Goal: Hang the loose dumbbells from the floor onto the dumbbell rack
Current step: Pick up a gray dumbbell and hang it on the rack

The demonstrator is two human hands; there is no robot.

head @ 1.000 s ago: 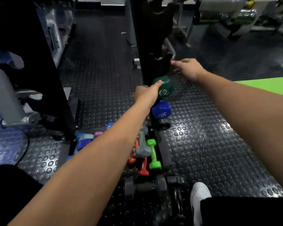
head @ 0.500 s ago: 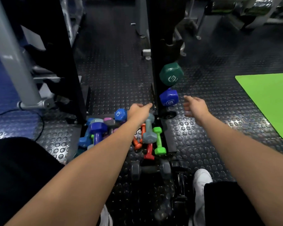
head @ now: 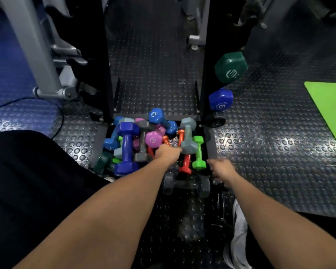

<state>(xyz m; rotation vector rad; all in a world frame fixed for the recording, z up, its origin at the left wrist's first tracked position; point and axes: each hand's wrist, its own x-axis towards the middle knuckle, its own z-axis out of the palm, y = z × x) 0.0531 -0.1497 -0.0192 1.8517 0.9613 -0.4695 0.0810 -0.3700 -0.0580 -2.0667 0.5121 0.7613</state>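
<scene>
Dozens, or near enough, of loose dumbbells (head: 144,140) lie heaped on the studded floor (head: 260,152) between the two black uprights of the dumbbell rack (head: 207,78), jumbled because they sit at its foot waiting to be lifted. Going from the left, the purple dumbbell (head: 126,147) lies lengthways on top of the pile, then a dark grey one (head: 143,142) and a pink one (head: 153,140) lean across each other. My left hand (head: 168,153) reaches down into the middle of the heap, at the near end of the pale grey dumbbell (head: 188,136); its fingers are hidden from me, so I cannot tell whether they are closed on anything. Just beside it are the red dumbbell (head: 186,165) and the green one (head: 198,154). My right hand (head: 221,169) hovers blurred at the pile's right edge, fingers loose and holding nothing, I judge ready to help. Further right, a dark green dumbbell (head: 231,67) and a blue one (head: 221,100) already hang on the right upright, low slots filled first
</scene>
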